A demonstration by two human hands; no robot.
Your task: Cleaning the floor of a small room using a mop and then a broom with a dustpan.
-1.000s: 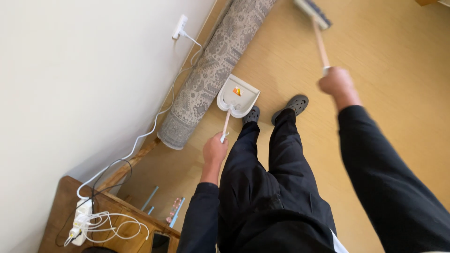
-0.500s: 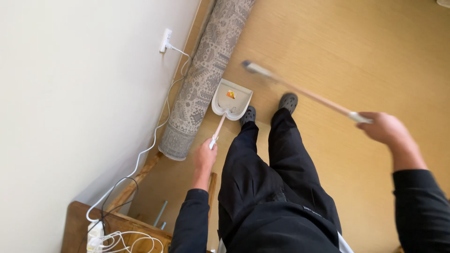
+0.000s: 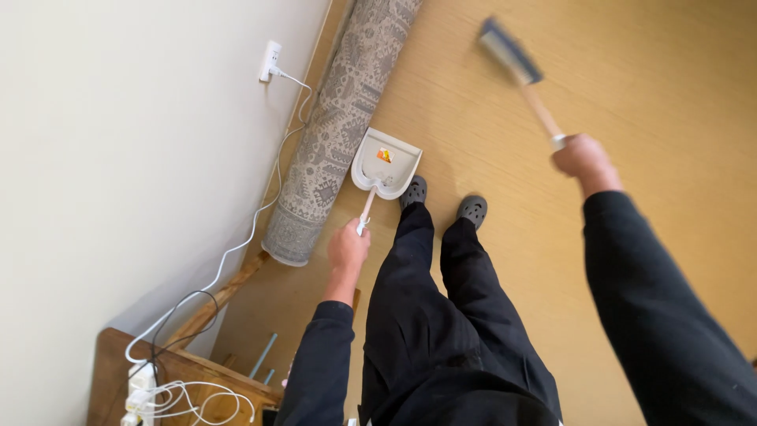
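My left hand [image 3: 348, 246] grips the long handle of a white dustpan [image 3: 385, 163], whose pan rests on the floor beside my left shoe [image 3: 413, 191]. A small orange scrap lies inside the pan. My right hand [image 3: 582, 158] holds a broom [image 3: 516, 69] by its wooden handle. The broom's dark brush head is raised off the floor, far ahead and to the right. I stand in black trousers and dark clogs, the right clog [image 3: 472, 210] a little apart.
A rolled grey patterned rug [image 3: 339, 130] lies along the wall, touching the dustpan's left side. A white cable runs from a wall socket [image 3: 270, 61] down to a power strip [image 3: 142, 386] on a wooden table [image 3: 110, 371]. The floor is tan matting [image 3: 646, 87].
The broom swung from lying low across the floor near my feet to raised with its head pointing far ahead. The dustpan stays in place in my left hand.
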